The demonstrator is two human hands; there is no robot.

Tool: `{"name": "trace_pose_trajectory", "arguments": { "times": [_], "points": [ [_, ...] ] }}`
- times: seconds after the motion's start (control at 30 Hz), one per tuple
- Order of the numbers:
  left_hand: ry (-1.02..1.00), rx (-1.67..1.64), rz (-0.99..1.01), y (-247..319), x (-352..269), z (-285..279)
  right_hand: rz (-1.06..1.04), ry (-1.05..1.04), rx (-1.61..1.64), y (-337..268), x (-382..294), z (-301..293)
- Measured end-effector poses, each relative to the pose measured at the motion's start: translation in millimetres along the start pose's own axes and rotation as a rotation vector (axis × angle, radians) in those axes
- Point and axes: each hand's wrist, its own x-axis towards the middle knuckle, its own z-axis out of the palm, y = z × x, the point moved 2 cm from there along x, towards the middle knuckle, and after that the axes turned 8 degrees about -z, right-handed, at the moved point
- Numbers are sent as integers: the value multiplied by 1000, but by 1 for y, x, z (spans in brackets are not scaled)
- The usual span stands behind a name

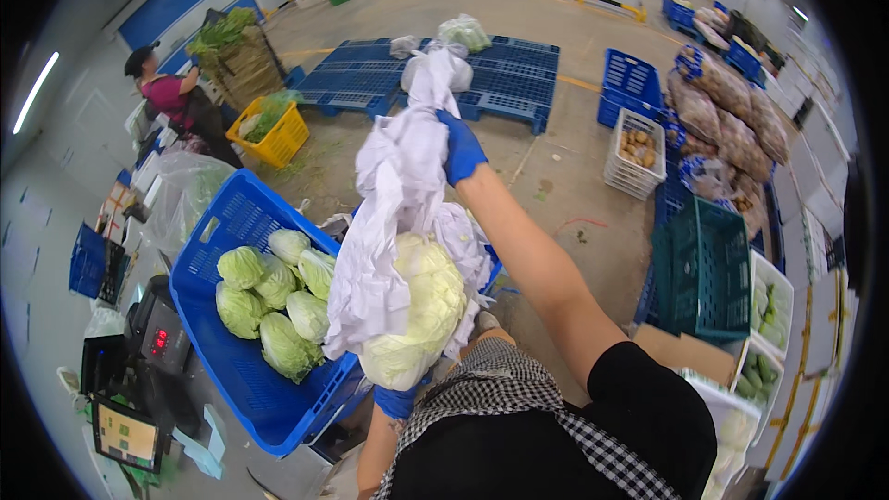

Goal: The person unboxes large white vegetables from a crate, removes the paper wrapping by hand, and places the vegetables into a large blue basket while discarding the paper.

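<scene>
My right hand (460, 146), in a blue glove, grips a long piece of crumpled white wrapping (389, 201) near its upper part. The wrapping hangs down over the left side of a large pale napa cabbage (424, 305). Beneath the cabbage's lower end is my left hand (396, 399), also blue-gloved, its fingers mostly hidden by the cabbage. More white wrapping (464, 236) lies on the cabbage's right. Beside it on the left, a blue plastic crate (198, 333) holds several smaller napa cabbages (288, 292).
A scale (165, 340) and a screen (126, 434) stand left of the crate. Ahead are blue plastic pallets (514, 80) with bagged items. A co-worker (170, 94) stands at the upper left near a yellow crate (274, 132). Sacks (722, 111) and a green crate (705, 271) are on the right.
</scene>
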Motion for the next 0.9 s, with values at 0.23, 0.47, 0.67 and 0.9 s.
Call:
{"name": "trace_pose_trajectory", "arguments": {
  "times": [0.23,0.47,0.67,0.9],
  "points": [
    [225,-100,193,19,56,5,286,-123,-691,43,120,-36],
    [479,181,263,47,133,5,-50,91,-1009,-33,60,-124],
    [529,412,-40,61,193,-9,243,89,-382,-7,8,-117],
    [784,1683,720,69,249,86,468,342,-128,24,-21,-181]
  ]
}}
